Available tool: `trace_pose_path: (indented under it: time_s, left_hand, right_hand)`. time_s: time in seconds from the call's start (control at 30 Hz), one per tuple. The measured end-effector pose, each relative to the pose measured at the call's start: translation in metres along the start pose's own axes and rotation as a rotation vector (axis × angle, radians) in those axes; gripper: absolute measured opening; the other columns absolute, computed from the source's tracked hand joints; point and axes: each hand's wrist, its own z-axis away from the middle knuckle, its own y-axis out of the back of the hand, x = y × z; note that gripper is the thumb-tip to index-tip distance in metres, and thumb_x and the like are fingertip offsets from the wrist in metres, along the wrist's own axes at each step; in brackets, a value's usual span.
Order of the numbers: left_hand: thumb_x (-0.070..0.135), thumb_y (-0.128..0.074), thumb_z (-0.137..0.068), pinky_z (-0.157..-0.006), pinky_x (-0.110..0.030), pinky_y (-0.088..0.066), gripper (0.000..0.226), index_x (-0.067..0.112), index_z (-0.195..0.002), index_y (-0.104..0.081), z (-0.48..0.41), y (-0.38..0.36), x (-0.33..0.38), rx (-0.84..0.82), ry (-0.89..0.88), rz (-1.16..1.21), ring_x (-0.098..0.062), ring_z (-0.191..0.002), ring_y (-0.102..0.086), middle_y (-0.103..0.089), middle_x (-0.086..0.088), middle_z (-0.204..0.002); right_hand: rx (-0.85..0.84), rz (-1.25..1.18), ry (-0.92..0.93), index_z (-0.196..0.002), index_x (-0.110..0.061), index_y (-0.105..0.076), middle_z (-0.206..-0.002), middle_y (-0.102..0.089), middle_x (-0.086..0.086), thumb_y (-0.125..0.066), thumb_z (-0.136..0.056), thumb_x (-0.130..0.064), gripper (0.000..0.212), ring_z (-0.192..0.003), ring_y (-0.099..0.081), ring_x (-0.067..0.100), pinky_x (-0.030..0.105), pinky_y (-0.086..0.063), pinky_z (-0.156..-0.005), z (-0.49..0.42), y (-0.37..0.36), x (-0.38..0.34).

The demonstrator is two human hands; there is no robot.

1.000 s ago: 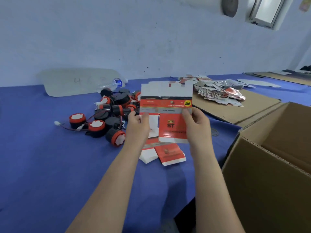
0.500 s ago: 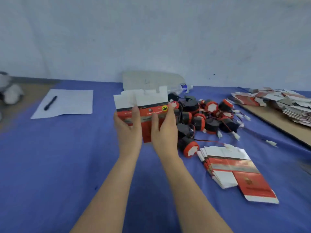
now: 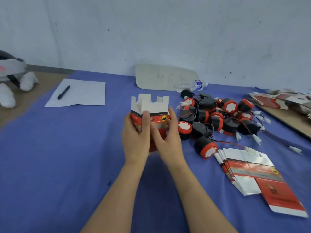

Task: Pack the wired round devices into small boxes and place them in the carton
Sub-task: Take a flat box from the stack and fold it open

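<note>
— Fingers (image 3: 146, 119) first: how do they sit?
— Both sets are curled round the small box (image 3: 151, 106). The left hand (image 3: 136, 140) grips its left side, thumb lying up the front. The right hand (image 3: 168, 140) holds the right side, thumb on the front, fingers behind.
— And the box itself?
— Upright over the blue table (image 3: 50, 157), with its white top flaps open and standing up. The hands hide its bottom, so I cannot tell whether it touches the cloth.
— Where are the round devices (image 3: 218, 118)?
— Heaped just right of the hands: black bodies, red caps, thin wires (image 3: 227, 142) ending in white plugs (image 3: 256, 140). The nearest lies close beside the right hand.
— Anything else?
— A fanned stack of flat boxes (image 3: 252, 172) sits at the near right. Far left, a pen (image 3: 63, 92) lies on a sheet of paper (image 3: 84, 96). By the wall, a clear bottle (image 3: 191, 84) lies against a piece of card (image 3: 161, 78).
</note>
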Motion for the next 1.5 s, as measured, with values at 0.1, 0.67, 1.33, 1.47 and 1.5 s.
trace_pose_path:
  time_s: [0.1,0.67,1.33,1.47,1.5]
  left_hand:
    - [0.071,-0.037,-0.083,-0.061,-0.004,-0.041,0.039,0.036,-0.088,-0.053,0.001,0.004,0.0,-0.046,0.004,-0.068,0.015,-0.077,-0.057,-0.062,0.02,-0.082]
    - [0.024,-0.038,-0.096,-0.056,-0.009,-0.045,0.028,0.048,-0.108,-0.045,0.008,-0.004,0.019,-0.166,0.047,0.11,0.006,-0.075,-0.06,-0.061,0.022,-0.093]
    - [0.006,-0.034,-0.095,-0.061,-0.009,-0.045,0.038,0.037,-0.116,-0.038,0.002,-0.005,0.021,-0.077,-0.036,0.107,-0.003,-0.088,-0.061,-0.059,0.01,-0.114]
    - [0.007,-0.04,-0.097,-0.065,-0.007,-0.043,0.023,0.028,-0.103,-0.044,0.002,-0.002,0.017,-0.096,-0.13,0.08,0.006,-0.084,-0.058,-0.058,0.014,-0.104]
    - [0.011,-0.044,-0.098,-0.066,-0.007,-0.042,0.019,0.03,-0.099,-0.047,0.002,-0.002,0.014,-0.12,-0.156,0.05,0.007,-0.083,-0.058,-0.059,0.015,-0.099]
  right_hand:
    - [-0.012,-0.111,-0.032,-0.123,-0.032,-0.054,-0.118,-0.064,-0.007,-0.056,-0.094,-0.032,0.029,-0.108,-0.06,0.002,0.019,-0.048,-0.089,-0.004,0.005,0.001]
    - [0.243,-0.32,-0.025,-0.108,-0.03,-0.038,-0.109,-0.061,0.003,-0.038,-0.091,0.003,0.038,-0.076,-0.059,0.004,0.02,-0.048,-0.065,-0.004,0.019,-0.019]
    - [0.216,-0.196,0.128,-0.097,-0.035,-0.046,-0.093,-0.059,-0.017,-0.045,-0.091,-0.008,0.028,-0.071,-0.055,0.0,0.016,-0.046,-0.063,0.001,0.014,-0.021]
    - [0.187,-0.029,0.136,-0.084,-0.033,-0.056,-0.101,-0.06,-0.005,-0.052,-0.09,-0.031,0.007,-0.096,-0.058,0.013,0.023,-0.046,-0.085,0.0,0.016,-0.018]
    - [0.184,0.022,0.134,-0.08,-0.033,-0.057,-0.105,-0.058,-0.003,-0.052,-0.089,-0.034,0.01,-0.103,-0.056,0.011,0.017,-0.043,-0.088,0.0,0.017,-0.016]
